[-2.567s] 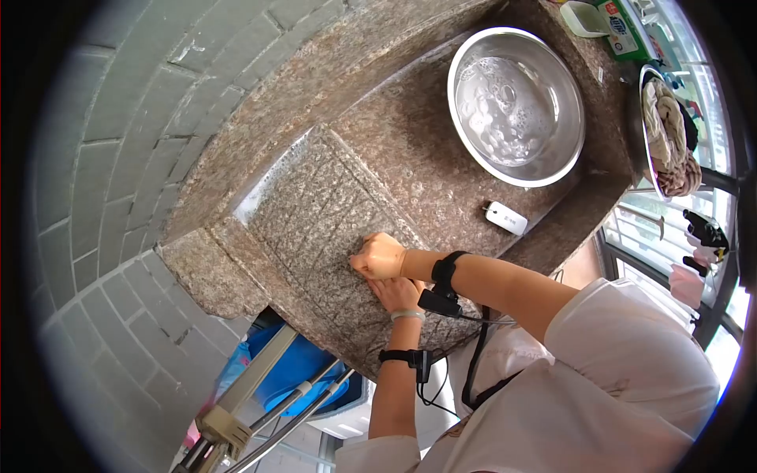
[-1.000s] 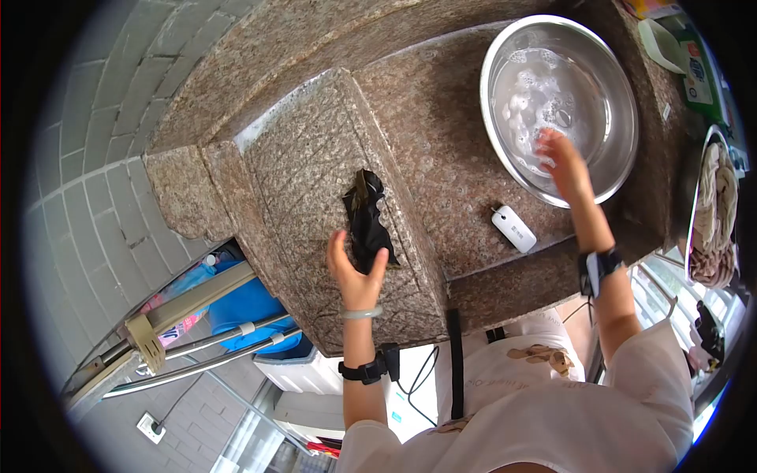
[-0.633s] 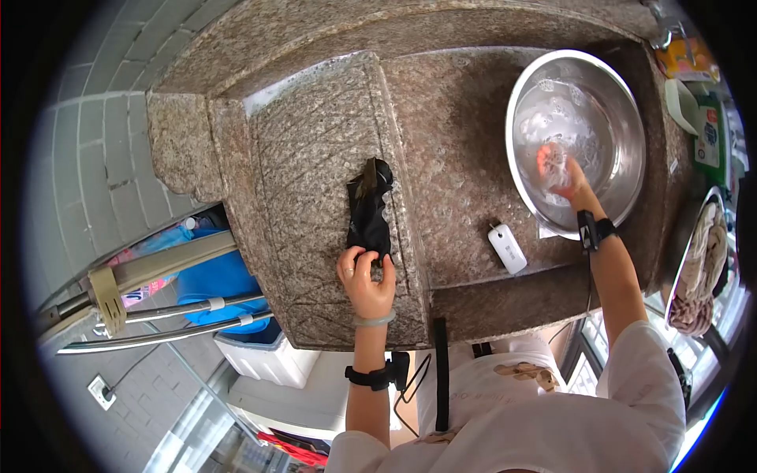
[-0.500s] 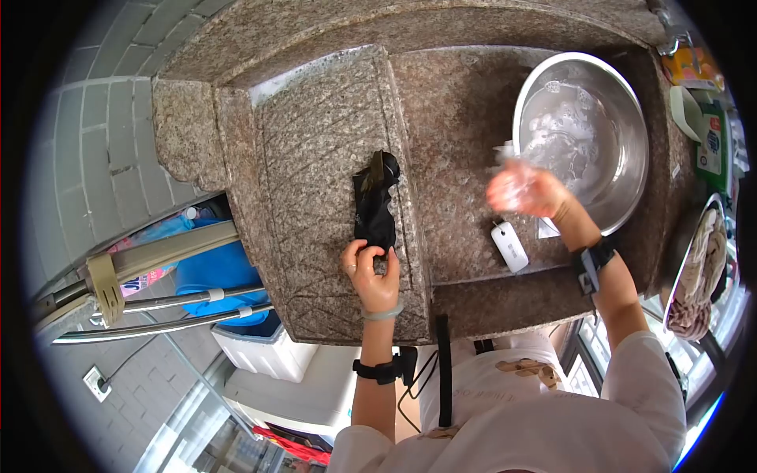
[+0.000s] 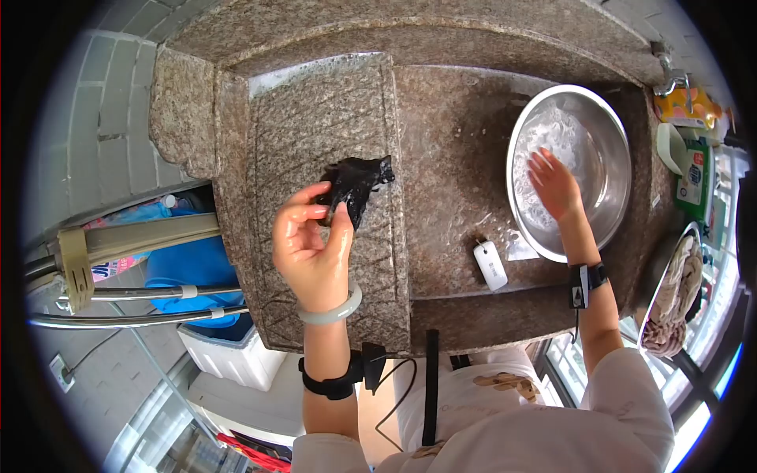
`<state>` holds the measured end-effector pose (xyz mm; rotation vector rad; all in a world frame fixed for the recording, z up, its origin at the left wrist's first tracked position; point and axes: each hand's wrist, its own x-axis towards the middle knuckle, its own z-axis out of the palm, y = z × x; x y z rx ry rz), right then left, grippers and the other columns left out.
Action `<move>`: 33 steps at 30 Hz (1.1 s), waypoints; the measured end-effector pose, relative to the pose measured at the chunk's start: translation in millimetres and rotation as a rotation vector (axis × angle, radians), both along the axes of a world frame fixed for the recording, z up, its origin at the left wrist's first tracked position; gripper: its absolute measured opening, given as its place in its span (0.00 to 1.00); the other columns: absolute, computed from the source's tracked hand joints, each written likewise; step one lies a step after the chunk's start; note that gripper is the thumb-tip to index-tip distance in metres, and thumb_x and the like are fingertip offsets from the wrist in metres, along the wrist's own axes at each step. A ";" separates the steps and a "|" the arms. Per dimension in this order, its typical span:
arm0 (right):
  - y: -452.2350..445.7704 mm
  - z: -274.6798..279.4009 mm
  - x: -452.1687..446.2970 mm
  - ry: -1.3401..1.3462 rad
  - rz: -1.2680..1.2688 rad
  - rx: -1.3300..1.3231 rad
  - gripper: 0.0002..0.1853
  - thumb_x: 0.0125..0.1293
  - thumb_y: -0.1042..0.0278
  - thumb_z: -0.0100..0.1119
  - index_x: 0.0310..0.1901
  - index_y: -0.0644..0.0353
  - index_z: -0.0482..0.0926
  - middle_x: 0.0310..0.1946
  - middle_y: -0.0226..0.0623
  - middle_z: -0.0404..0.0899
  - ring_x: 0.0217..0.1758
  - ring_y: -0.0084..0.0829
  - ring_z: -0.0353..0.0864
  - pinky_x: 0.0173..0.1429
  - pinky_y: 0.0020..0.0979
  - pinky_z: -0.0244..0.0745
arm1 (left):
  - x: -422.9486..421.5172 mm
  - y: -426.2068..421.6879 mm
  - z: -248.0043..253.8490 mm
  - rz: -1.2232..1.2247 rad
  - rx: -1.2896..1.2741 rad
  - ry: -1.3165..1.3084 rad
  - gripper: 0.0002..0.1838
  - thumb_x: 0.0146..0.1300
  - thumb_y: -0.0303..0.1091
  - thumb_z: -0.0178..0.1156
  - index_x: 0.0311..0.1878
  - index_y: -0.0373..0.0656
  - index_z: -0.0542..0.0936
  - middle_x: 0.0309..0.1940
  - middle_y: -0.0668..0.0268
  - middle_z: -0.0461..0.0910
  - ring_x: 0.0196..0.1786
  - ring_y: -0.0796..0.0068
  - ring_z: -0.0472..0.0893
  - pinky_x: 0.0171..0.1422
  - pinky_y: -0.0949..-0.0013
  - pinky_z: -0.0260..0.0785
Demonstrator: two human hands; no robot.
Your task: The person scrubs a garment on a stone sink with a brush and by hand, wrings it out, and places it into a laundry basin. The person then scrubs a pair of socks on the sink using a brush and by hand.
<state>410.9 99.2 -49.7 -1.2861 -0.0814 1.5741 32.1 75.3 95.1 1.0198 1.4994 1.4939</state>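
Observation:
My left hand (image 5: 311, 256) pinches a wet black cloth (image 5: 359, 181) between thumb and fingers. The cloth is bunched up over the ridged stone washboard (image 5: 371, 276) on the left side of the sink; its exact kind I cannot make out. To the right, my right hand (image 5: 555, 186) hangs over a steel basin (image 5: 612, 185) with fingers stretched out and nothing in them. Foamy water (image 5: 552, 130) lies in the basin, partly hidden by this hand.
A white tag (image 5: 490, 266) lies on the stone sink floor near the basin. A tap (image 5: 670, 75), a green-and-white package (image 5: 694, 185) and a container of brownish cloths (image 5: 674, 296) line the right side. A blue bucket (image 5: 185, 276) stands lower left.
My left hand has lifted and bunched the cloth, which lay stretched out on the washboard. My right hand has moved from beside the basin's left rim to over the water.

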 end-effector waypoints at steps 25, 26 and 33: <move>34.7 17.7 -274.3 -1.358 0.897 1.110 0.14 0.55 0.62 0.66 0.42 0.54 0.77 0.50 0.39 0.75 0.61 0.47 0.66 0.65 0.47 0.59 | -26.1 -69.5 -100.9 -0.367 -0.352 1.083 0.41 0.61 0.53 0.55 0.68 0.31 0.58 0.69 0.48 0.56 0.74 0.55 0.53 0.76 0.51 0.40; 22.7 9.8 -274.1 -1.266 0.832 1.048 0.11 0.53 0.62 0.68 0.34 0.55 0.77 0.50 0.39 0.75 0.58 0.44 0.69 0.61 0.45 0.60 | -28.2 -69.4 -96.9 -0.365 -0.398 1.119 0.43 0.61 0.55 0.54 0.69 0.32 0.55 0.71 0.50 0.52 0.75 0.58 0.50 0.77 0.53 0.37; -61.8 40.0 -307.2 -1.044 0.900 0.921 0.09 0.51 0.68 0.67 0.25 0.54 0.74 0.26 0.31 0.77 0.34 0.34 0.76 0.42 0.34 0.66 | -29.0 -66.5 -116.7 -0.439 -0.545 1.343 0.42 0.64 0.58 0.43 0.70 0.34 0.53 0.74 0.54 0.47 0.77 0.62 0.40 0.77 0.53 0.24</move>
